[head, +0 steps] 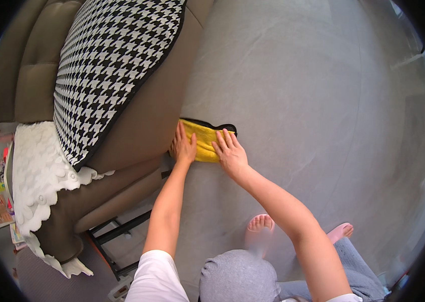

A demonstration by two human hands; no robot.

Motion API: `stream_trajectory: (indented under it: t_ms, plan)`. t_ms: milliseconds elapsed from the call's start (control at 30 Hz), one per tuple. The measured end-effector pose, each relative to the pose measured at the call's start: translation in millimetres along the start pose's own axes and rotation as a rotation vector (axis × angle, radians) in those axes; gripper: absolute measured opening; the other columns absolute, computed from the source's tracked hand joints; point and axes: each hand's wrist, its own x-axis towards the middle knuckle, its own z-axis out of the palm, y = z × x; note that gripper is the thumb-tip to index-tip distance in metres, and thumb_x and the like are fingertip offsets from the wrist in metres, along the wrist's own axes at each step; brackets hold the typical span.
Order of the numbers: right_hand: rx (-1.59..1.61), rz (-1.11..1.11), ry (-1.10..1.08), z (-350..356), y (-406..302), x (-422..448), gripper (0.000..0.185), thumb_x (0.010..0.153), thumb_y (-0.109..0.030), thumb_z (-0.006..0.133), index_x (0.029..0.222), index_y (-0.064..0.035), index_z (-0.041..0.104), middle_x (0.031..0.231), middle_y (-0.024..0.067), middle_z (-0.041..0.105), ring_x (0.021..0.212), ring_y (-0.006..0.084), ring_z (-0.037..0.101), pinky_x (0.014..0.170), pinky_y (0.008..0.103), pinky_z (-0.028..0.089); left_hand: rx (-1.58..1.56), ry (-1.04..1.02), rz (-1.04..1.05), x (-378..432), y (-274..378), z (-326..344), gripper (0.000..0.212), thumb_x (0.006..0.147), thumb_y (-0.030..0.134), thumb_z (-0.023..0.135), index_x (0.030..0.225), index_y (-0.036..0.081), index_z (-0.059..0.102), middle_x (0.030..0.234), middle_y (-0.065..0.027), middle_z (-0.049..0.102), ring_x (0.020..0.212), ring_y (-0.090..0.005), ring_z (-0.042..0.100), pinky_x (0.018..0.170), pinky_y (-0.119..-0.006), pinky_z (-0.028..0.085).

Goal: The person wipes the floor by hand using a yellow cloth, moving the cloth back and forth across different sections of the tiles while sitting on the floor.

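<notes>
A yellow cloth with a black edge (205, 145) lies spread on the grey floor, close against the base of a brown sofa. My left hand (184, 145) presses on its left part, beside the sofa's lower front, with the fingers pointing away from me. On the cloth's right edge rests my right hand (230, 151), palm down and fingers somewhat spread. Neither hand is closed around the cloth. Part of the cloth's left end is hidden by my left hand and the sofa.
The brown sofa (152, 102) fills the left side, with a houndstooth cover (110, 56) and a white scalloped cloth (35, 170). A black metal frame (122, 228) stands under its near end. Pink slippers (259, 236) are on my feet on the grey floor (303, 94).
</notes>
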Motion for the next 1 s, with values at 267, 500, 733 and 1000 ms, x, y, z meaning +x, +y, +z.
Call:
stream_trajectory:
  t_ms: [267,500,733,1000]
  plan:
    - [-0.075,-0.154,-0.060,-3,-7,19,0.054,0.096,-0.026,0.045,0.146,-0.0052,0.047,0.158,0.0160,0.035,0.150,0.0340,0.024,0.123,0.0490,0.014,0.064,0.035,-0.735,-64,34,27,0.077,0.100,0.050,0.040,0.157,0.003,0.020,0.164,-0.0169,0.020,0.150,-0.0358,0.020,0.122,-0.046,0.017]
    - [-0.035,-0.130,0.118,19,-14,-18,0.056,0.095,-0.026,0.047,0.147,-0.0041,0.045,0.159,0.0171,0.034,0.149,0.0346,0.025,0.123,0.0495,0.015,0.083,-0.024,-0.437,-53,5,11,0.079,0.098,0.048,0.043,0.158,0.003,0.016,0.165,-0.0171,0.014,0.152,-0.0367,0.013,0.123,-0.046,0.014]
    - [-0.022,-0.192,0.081,1,10,24,0.041,0.094,-0.023,0.051,0.134,-0.0168,0.059,0.154,0.0141,0.042,0.146,0.0297,0.033,0.123,0.0466,0.017,-0.019,-0.181,-0.359,-33,-5,-23,0.079,0.099,0.053,0.042,0.155,0.002,0.024,0.162,-0.0166,0.023,0.148,-0.0372,0.021,0.120,-0.048,0.020]
    - [0.211,-0.258,0.043,-23,119,-47,0.038,0.089,-0.014,0.056,0.125,-0.0208,0.066,0.153,-0.0006,0.045,0.148,0.0159,0.030,0.123,0.0460,0.019,-0.038,0.004,-0.171,-163,95,-10,0.062,0.100,0.042,0.049,0.147,0.002,0.043,0.152,-0.0215,0.040,0.128,-0.0418,0.044,0.106,-0.050,0.039]
